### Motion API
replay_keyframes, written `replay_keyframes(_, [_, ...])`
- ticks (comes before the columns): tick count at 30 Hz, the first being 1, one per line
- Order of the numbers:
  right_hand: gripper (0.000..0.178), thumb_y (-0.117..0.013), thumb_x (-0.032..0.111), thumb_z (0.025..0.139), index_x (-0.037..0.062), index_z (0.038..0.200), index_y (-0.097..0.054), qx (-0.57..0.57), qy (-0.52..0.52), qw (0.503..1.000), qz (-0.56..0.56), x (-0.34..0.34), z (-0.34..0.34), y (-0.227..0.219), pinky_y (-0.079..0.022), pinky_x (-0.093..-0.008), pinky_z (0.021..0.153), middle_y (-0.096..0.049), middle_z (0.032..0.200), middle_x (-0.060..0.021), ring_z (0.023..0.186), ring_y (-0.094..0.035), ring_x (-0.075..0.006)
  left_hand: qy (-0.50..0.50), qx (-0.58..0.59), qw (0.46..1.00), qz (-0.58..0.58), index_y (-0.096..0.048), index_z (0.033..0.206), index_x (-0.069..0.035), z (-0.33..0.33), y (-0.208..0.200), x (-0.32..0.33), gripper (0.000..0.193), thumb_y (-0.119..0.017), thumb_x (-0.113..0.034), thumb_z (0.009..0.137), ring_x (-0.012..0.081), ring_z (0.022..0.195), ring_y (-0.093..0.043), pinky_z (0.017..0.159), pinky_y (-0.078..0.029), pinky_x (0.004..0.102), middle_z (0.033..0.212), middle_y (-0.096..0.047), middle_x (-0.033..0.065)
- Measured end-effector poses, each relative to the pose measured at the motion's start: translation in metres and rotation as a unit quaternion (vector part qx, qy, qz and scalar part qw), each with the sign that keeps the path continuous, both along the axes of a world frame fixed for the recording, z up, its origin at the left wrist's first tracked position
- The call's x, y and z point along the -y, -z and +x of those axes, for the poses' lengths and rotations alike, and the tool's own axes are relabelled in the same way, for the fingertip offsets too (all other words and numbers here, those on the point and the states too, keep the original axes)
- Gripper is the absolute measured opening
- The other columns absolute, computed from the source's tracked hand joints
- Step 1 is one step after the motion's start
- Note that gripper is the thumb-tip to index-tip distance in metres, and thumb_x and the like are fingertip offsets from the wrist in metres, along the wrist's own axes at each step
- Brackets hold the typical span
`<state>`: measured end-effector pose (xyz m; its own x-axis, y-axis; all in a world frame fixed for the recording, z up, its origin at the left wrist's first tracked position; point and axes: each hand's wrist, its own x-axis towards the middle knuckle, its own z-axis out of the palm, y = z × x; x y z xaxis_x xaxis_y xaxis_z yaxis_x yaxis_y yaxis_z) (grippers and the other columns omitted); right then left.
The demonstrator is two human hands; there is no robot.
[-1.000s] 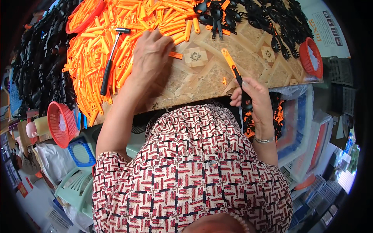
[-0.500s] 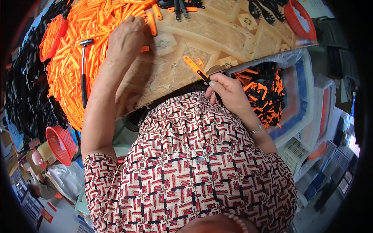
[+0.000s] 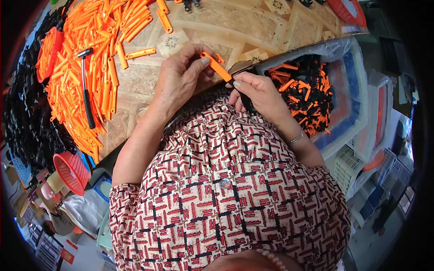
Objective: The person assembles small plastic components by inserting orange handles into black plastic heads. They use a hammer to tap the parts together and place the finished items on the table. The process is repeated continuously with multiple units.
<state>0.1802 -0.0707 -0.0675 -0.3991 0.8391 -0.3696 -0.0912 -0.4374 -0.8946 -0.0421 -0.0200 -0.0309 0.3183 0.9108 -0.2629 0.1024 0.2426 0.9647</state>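
Note:
My left hand pinches a long, flat orange plastic handle piece between thumb and fingers, just over the table's near edge. The lower end of that piece meets a black plastic part gripped in my right hand. My fingers cover much of the black part, so how the two join is hidden. A small orange clip-like bit shows right beside the handle piece, close to my left fingertips.
Left lies a heap of orange handle pieces with a small hammer on top, beside black parts. Red baskets stand around. At right, a plastic-lined bin holds mixed black and orange pieces. The wooden tabletop has a worn edge.
My left hand has come from the orange heap, rightward and down, to the piece near my right hand. The right hand has shifted slightly left. The view has moved a little.

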Motion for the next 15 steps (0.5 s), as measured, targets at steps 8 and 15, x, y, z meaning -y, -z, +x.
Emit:
replay_keyframes(8, [0.024, -0.052, 0.017, 0.106, -0.0042, 0.109, -0.065, -0.006, -0.017, 1.000, 0.004, -0.004, 0.001, 0.003, -0.052, -0.0234, 0.054, -0.072, 0.080, -0.0099, 0.059, -0.067, -0.0127, -0.017, -0.171, 0.981, 0.089, -0.064, 0.119, 0.000, 0.009, -0.001, 0.002, 0.019, -0.061, -0.009, 0.102, 0.0075, 0.076, -0.063, 0.066, -0.053, 0.0215, 0.086, -0.068, 0.0014])
replay_keyframes(15, [0.032, -0.061, 0.024, 0.103, -0.0044, 0.091, -0.069, 0.109, -0.046, 0.992, 0.042, -0.014, -0.004, -0.001, -0.050, -0.0250, 0.052, -0.072, 0.074, -0.0083, 0.057, -0.068, -0.0134, -0.076, -0.173, 0.974, 0.127, -0.065, 0.117, 0.001, 0.017, 0.005, 0.008, 0.019, -0.063, -0.008, 0.100, 0.0084, 0.072, -0.064, 0.062, -0.054, 0.0237, 0.085, -0.068, 0.0037])
